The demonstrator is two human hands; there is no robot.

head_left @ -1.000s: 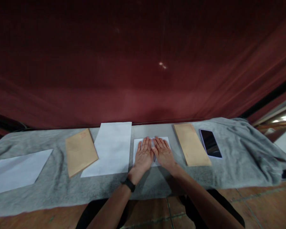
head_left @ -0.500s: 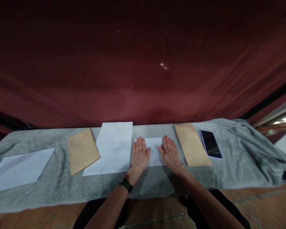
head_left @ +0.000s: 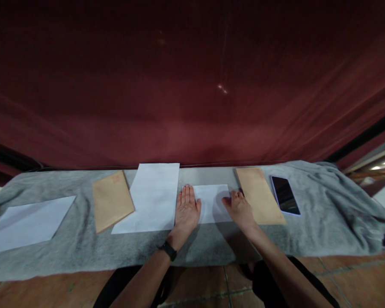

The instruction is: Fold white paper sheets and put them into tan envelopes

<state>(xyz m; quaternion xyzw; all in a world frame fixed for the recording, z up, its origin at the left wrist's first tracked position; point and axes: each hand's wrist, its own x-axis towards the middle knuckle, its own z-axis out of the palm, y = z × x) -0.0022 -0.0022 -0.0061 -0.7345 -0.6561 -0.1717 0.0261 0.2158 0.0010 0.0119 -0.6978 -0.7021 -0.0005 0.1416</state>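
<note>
A small white sheet (head_left: 211, 205) lies on the grey cloth between my two hands. My left hand (head_left: 187, 209) rests flat on its left part, fingers stretched out and pointing away from me. At the sheet's right edge is my right hand (head_left: 239, 208), its fingers curled under and its thumb pointing left. What those fingers hold, if anything, is hidden. Just right of that hand lies a brown envelope (head_left: 261, 199). A large white sheet (head_left: 154, 201) lies left of my left hand, partly under another brown envelope (head_left: 111, 200).
A dark-screened phone (head_left: 285, 195) lies right of the right envelope. Another white sheet (head_left: 28, 222) is at the far left. The grey cloth (head_left: 321, 214) covers the long surface, with a dark red wall (head_left: 179, 107) behind it. Tiled floor (head_left: 208, 286) shows below.
My right hand has moved a little right, and its fingers, stretched flat before, are now curled. More of the small sheet's right side shows. My left hand has stayed in place.
</note>
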